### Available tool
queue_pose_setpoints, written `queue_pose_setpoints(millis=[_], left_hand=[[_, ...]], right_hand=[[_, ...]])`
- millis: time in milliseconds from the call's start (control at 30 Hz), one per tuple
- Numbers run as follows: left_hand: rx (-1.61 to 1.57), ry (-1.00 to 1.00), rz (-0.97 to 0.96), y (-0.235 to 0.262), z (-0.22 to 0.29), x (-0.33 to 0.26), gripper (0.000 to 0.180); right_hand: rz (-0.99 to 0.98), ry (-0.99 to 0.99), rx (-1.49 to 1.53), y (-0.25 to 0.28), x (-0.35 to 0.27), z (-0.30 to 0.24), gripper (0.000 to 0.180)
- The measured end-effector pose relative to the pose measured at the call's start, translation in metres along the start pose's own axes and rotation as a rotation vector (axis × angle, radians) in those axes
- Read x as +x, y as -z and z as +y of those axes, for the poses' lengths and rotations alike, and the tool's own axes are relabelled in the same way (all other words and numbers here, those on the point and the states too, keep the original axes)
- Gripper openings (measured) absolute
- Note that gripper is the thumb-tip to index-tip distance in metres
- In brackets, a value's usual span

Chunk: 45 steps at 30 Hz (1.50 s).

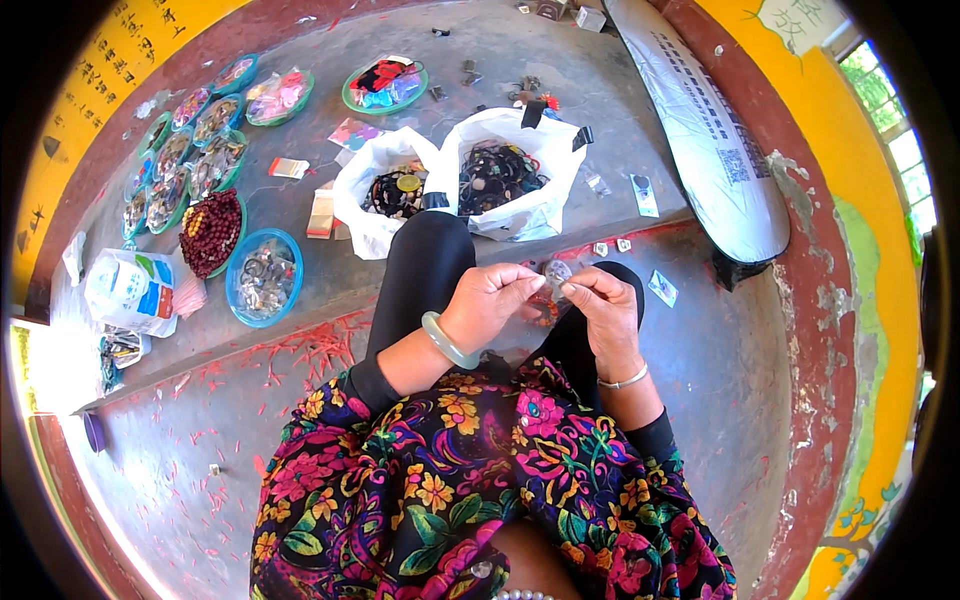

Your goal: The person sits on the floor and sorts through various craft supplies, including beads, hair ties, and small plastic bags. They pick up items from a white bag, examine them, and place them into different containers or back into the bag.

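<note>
Small clear plastic packet with something pale inside sits pinched between both hands, above the knees in black trousers; contents too small to tell. Left hand, wearing a pale green jade-like bangle, has thumb and forefinger closed on the packet's left edge. Right hand, thin silver bracelet at the wrist, has fingertips closed on the right side. Both grips narrow pinches, other fingers curled loosely. To do this well, my guess: keep the pinches close to the packet's mouth, hold it steady over the lap so nothing small drops, work the edges with fingertips only. Just beyond the knees on the grey concrete step, two white plastic bags stand open, full of dark bead bracelets. Further left, a round blue plastic dish of metal rings, a green dish heaped with dark red beads, and a row of small green-rimmed dishes with mixed trinkets. White and blue packet at far left. Long white sack lies at upper right. Red scraps litter the floor.
</note>
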<state>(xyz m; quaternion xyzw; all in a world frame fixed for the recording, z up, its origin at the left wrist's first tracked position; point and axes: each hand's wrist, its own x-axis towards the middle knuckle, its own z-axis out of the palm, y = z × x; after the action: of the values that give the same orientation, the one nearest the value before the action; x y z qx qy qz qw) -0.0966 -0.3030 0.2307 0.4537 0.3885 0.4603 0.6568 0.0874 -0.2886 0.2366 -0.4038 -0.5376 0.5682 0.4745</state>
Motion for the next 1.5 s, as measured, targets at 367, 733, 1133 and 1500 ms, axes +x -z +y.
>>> queue_pose_setpoints(millis=[367,733,1133,1500], left_hand=[[-0.033,-0.094,-0.043,0.004,0.011,-0.014,0.017],[0.784,-0.527,0.008,0.017,0.026,-0.020,0.009],[0.329,-0.220,0.574,0.108,0.080,-0.050,0.009],[0.646,0.258,0.868,0.226,-0.052,-0.076,0.012]], right_hand=[[-0.010,0.196,-0.309,-0.001,-0.007,-0.019,0.004],[-0.119,0.433,-0.569,-0.010,-0.005,-0.039,0.009],[-0.182,0.134,-0.459,-0.036,0.044,-0.008,0.007],[-0.160,-0.229,-0.318,-0.020,0.087,0.080,0.012]])
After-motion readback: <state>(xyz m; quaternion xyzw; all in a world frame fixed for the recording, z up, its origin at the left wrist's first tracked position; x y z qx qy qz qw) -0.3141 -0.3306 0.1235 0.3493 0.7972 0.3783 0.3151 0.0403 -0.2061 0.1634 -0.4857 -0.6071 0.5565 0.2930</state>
